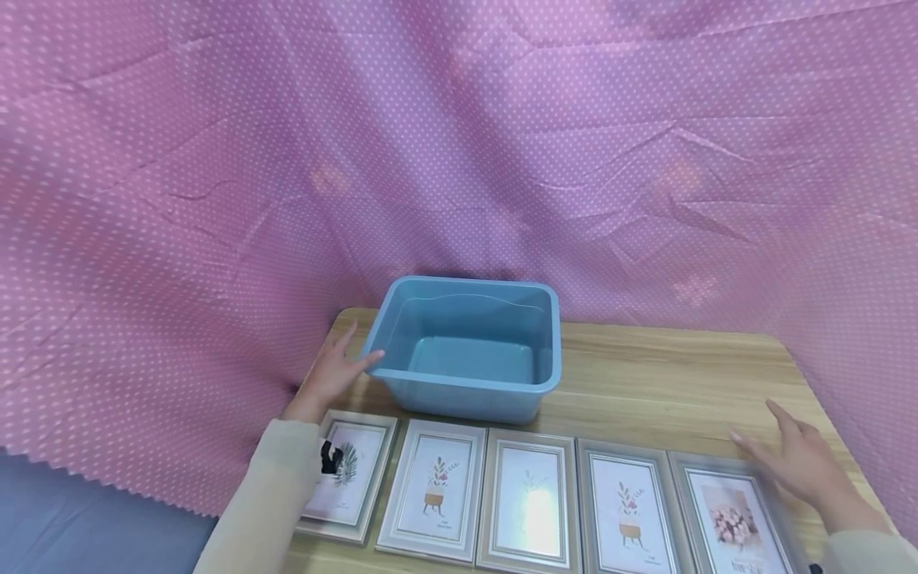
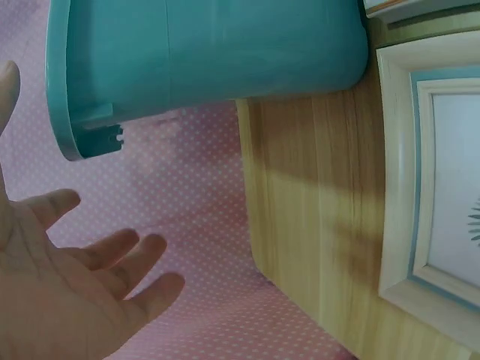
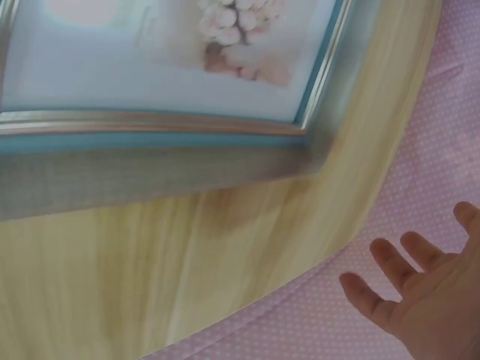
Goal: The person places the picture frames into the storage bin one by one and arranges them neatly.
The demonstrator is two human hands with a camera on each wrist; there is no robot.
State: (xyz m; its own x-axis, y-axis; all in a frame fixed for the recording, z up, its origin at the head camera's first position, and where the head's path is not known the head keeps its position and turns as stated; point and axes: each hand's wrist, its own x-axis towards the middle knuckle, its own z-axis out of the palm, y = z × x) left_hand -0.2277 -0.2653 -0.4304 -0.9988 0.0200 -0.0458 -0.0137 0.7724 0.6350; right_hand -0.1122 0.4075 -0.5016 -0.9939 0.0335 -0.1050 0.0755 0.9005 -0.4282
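A blue plastic bin (image 1: 469, 388) stands at the back of the wooden table, its inside bare. Beside its left rim is my left hand (image 1: 335, 373), fingers spread; the left wrist view shows the palm (image 2: 67, 292) holding nothing. My right hand (image 1: 799, 462) hovers by the rightmost picture frame (image 1: 739, 522), which has a pink flower print. Its fingers (image 3: 394, 266) are parted, with no object between them. In the row to the left lie a silver frame (image 1: 627, 510), a frame with glare (image 1: 531, 510), a pale frame (image 1: 430, 494) and a leaf-print frame (image 1: 351, 474) near my left sleeve.
The wooden tabletop (image 1: 667, 375) has rounded back corners and ends close behind the bin. Pink dotted cloth (image 1: 459, 143) hangs around the back and sides. Grey-blue fabric (image 1: 86, 518) shows at the lower left.
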